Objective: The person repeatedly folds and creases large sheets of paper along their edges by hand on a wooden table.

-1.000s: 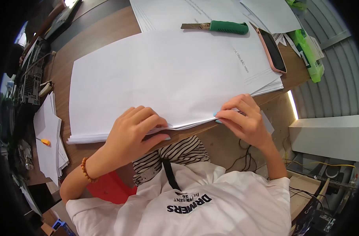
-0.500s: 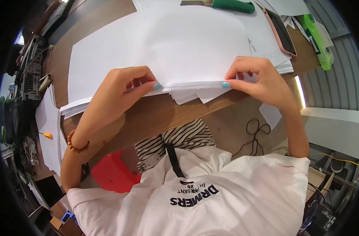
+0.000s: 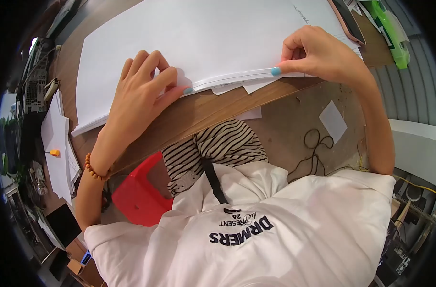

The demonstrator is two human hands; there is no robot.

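The big stack of paper [image 3: 203,38] is looking smooth, white and matt, and it is lying on a brown wood table [image 3: 213,112] with a faint grain. Below the table, a red plastic stool [image 3: 139,193] is shining a little, and the striped cloth [image 3: 218,148] is looking soft.

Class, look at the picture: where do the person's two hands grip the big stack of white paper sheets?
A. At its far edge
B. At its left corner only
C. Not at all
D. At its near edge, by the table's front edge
D: the left hand and the right hand both pinch the near edge of the stack of white paper sheets above the wooden table front.
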